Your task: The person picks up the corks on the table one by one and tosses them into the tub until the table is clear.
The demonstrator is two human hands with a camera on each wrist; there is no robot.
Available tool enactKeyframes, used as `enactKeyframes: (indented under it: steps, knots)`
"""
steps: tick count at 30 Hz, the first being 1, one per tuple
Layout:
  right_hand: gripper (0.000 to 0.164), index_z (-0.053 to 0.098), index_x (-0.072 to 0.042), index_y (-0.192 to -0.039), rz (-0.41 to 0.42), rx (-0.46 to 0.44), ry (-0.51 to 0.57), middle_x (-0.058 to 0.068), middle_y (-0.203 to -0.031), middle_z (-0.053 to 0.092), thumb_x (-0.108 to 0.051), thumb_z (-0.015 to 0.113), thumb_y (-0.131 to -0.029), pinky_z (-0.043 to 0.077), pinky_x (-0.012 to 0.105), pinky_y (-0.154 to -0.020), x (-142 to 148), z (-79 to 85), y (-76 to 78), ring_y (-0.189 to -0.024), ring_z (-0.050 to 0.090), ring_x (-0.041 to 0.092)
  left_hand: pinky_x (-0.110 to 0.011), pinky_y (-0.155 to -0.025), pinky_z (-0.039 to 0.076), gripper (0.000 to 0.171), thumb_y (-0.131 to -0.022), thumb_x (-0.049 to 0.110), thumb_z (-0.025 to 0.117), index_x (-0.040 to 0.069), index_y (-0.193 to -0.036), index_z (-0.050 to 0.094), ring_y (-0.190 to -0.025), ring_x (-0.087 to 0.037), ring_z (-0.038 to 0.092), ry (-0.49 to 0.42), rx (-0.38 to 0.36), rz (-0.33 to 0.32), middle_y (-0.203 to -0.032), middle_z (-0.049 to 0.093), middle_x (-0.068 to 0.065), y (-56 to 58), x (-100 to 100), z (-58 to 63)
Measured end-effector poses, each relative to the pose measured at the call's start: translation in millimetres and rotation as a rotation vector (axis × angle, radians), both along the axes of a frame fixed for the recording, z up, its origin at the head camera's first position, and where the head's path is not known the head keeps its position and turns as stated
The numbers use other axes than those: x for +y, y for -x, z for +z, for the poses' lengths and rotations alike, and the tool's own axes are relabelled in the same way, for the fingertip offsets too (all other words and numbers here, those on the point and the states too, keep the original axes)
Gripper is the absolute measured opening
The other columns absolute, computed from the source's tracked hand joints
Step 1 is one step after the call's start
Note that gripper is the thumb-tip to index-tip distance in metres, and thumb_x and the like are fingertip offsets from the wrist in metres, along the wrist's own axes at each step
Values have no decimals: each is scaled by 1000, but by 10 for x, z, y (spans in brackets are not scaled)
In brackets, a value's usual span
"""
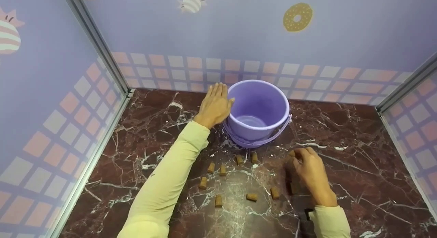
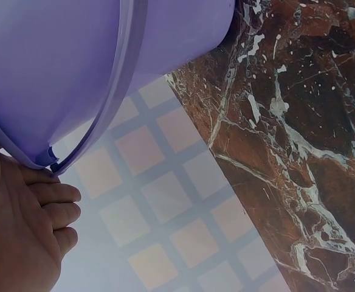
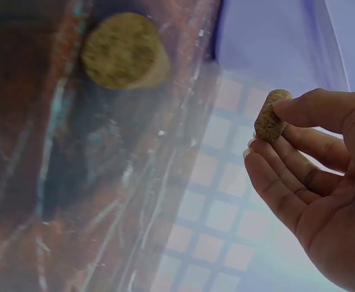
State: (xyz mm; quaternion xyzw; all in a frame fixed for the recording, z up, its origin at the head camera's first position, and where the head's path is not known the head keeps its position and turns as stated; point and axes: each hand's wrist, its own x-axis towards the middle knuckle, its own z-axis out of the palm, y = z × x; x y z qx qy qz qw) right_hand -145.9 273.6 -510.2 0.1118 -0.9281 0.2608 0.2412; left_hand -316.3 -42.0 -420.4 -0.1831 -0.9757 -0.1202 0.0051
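A purple bucket (image 1: 252, 134) stands upright near the back wall, its handle (image 1: 264, 141) hanging down at the front. My left hand (image 1: 215, 106) rests against the bucket's left rim with fairly straight fingers, its thumb at the rim. In the left wrist view, the fingers (image 2: 59, 213) touch the bucket by the handle's joint. To the bucket's front right, my right hand (image 1: 310, 169) pinches a cork (image 3: 270, 115) between thumb and fingers, above the surface. Several corks lie scattered in front of the bucket, among them one cork (image 1: 252, 197) on its side.
The surface is dark red marble (image 1: 153, 125) with white veins. A lilac back wall (image 1: 239, 36) with printed squares stands behind the bucket. Side panels with metal edges (image 1: 102, 142) bound the left and right.
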Motion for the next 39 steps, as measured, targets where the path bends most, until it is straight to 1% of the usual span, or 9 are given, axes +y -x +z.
enactKeyframes:
  steps: [5,9,15,19,26,28,31,35,39]
  knots:
    - [23,72,10,-101,3,23,10,20,-90,66,16,78,-80,57,57,-71,15,94,41,-79,67,39,-45,-132,1,69,-116,39,29,-8,-165,16,-161,-36,9,9,6,0,-172,14,-26,-1,-1,8]
    - [22,72,10,-101,5,27,22,21,-91,67,16,78,-80,58,55,-72,22,159,71,-82,68,40,-43,-132,-2,68,-116,37,31,-7,-165,16,-162,-35,8,2,-3,4,-173,14,-25,-1,-1,8]
    - [22,73,10,-100,15,71,23,20,-89,66,17,77,-80,58,54,-67,10,248,115,-77,68,38,-43,-131,-2,67,-116,37,31,-8,-165,18,-162,-36,8,1,-3,5,-173,14,-25,5,-1,3]
    - [22,73,9,-100,12,92,25,20,-89,66,16,78,-80,57,55,-66,-6,306,141,-77,68,38,-43,-131,-3,67,-116,36,30,-7,-165,18,-162,-35,8,4,-3,6,-173,14,-25,5,2,4]
    - [20,74,9,-101,20,91,48,19,-91,67,17,78,-82,58,52,-68,-32,407,176,-79,69,35,-40,-129,-8,67,-116,36,30,-7,-165,17,-162,-35,8,3,-3,4,-173,14,-25,3,-3,4]
    - [21,74,9,-101,23,88,59,19,-93,67,17,78,-82,59,51,-71,-40,438,187,-81,71,36,-40,-129,-8,66,-116,36,30,-7,-165,17,-162,-35,8,4,1,2,-173,14,-25,2,-1,5]
    - [21,74,9,-102,21,86,68,19,-94,68,17,77,-83,60,51,-73,-55,482,203,-83,72,35,-42,-131,-4,66,-116,35,29,-8,-165,18,-161,-36,9,10,7,-2,-172,14,-25,-1,-1,1]
    - [21,75,8,-102,28,92,67,18,-94,68,17,77,-83,60,48,-71,-67,522,229,-81,72,33,-45,-132,1,66,-116,36,29,-8,-165,18,-161,-36,9,25,11,-2,-172,15,-25,3,-6,-6]
    - [21,74,10,-102,41,105,59,20,-93,67,18,77,-82,60,49,-70,-73,564,258,-80,70,35,-43,-131,-1,66,-116,35,30,-9,-164,19,-161,-36,12,23,23,-6,-172,18,-26,-3,-11,-2]
